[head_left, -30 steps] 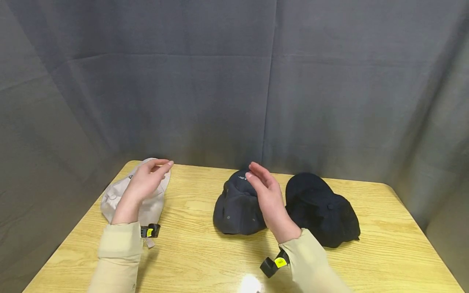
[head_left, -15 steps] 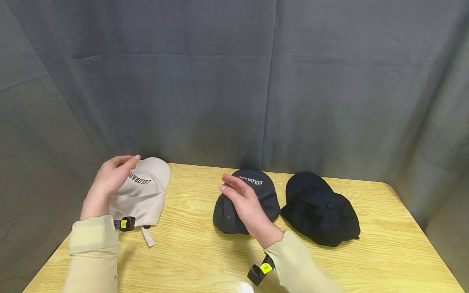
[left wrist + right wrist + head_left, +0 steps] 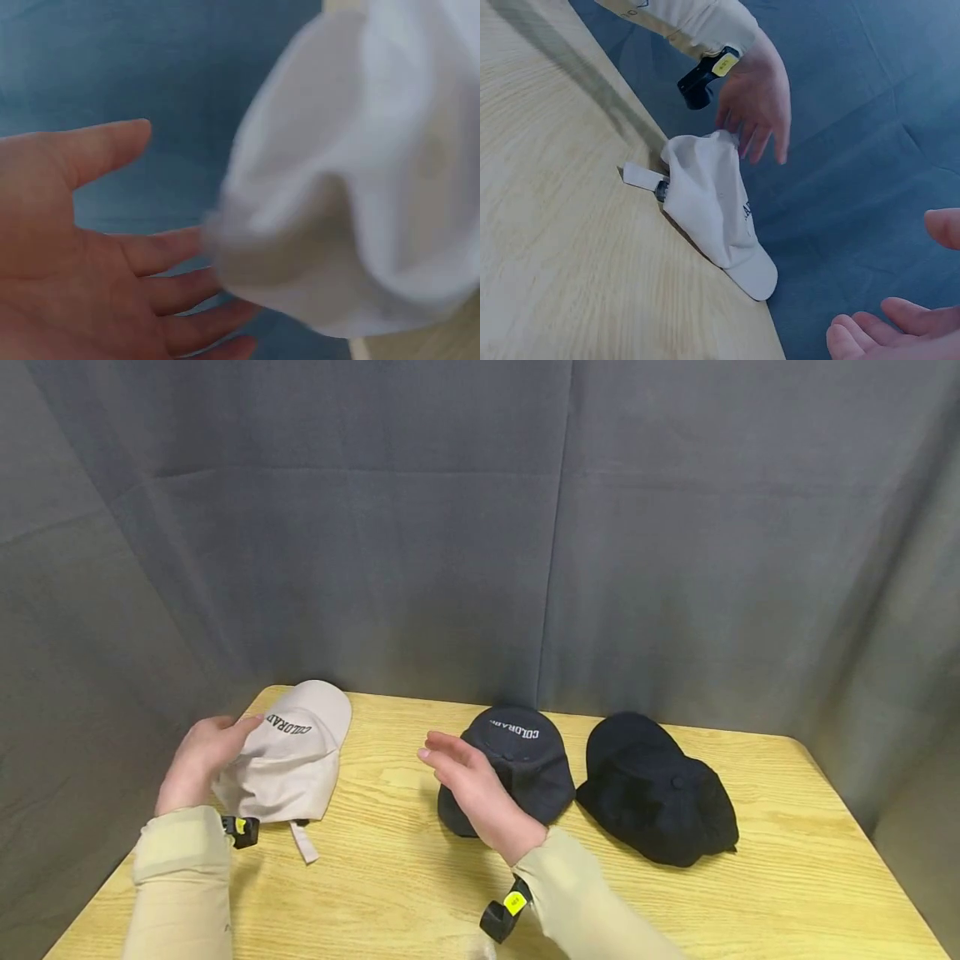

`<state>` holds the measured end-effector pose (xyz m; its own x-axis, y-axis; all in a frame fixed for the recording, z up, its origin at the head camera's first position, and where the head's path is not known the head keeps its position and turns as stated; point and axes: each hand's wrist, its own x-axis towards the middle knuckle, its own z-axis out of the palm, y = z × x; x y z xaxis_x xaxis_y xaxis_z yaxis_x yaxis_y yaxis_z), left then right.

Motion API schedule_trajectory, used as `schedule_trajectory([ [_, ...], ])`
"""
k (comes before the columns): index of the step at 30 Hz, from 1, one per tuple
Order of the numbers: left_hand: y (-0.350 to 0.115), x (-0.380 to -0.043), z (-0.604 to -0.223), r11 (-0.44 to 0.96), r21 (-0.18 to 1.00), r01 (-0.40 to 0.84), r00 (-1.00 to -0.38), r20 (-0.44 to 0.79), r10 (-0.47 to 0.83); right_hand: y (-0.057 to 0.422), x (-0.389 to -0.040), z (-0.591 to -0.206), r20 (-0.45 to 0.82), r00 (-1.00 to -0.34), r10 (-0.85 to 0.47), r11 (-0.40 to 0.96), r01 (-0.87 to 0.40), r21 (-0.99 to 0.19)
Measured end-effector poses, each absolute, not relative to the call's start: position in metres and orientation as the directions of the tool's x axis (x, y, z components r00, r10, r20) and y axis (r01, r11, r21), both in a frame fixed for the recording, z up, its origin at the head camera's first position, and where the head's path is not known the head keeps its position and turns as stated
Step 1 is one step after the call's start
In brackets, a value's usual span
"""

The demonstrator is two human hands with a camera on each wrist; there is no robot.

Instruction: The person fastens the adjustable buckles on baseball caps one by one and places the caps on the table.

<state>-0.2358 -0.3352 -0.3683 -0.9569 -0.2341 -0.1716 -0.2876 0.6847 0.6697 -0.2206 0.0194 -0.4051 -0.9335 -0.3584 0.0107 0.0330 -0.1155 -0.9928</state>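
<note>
A light beige cap with COLORADO lettering lies at the table's left edge, brim pointing to the back. Right at its outer left side is my left hand, thumb and fingers spread apart in the left wrist view, fingertips at the cap's fabric. The right wrist view also shows this left hand beside the beige cap. My right hand holds nothing; its fingers extend leftward, overlapping a dark navy cap in the head view. That cap also reads COLORADO, partly hidden by the hand.
A plain black cap lies to the right, close against the navy one. The wooden table ends at a grey curtain behind and at both sides. Each wrist wears a black camera strap.
My left hand has moved left from above the beige cap and lowered to its outer side. My right hand has shifted left and slightly down across the navy cap. The caps lie where they were.
</note>
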Motion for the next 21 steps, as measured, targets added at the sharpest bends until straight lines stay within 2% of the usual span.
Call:
schedule_trajectory([
  [4, -0.337, -0.237, -0.38, 0.669, 0.664, -0.335, -0.942, -0.232, -0.241, 0.013, -0.218, -0.41, -0.03, -0.931, -0.365, -0.093, 0.069, -0.993],
  [13, -0.334, -0.236, -0.393, 0.67, 0.653, -0.354, -0.935, -0.253, -0.248, -0.001, -0.21, -0.422, -0.096, -0.921, -0.378, -0.038, 0.119, -0.992],
  [21, -0.335, -0.236, -0.406, 0.715, 0.615, -0.334, -0.939, -0.28, -0.198, -0.006, -0.206, -0.433, -0.155, -0.917, -0.366, -0.003, 0.168, -0.986],
])
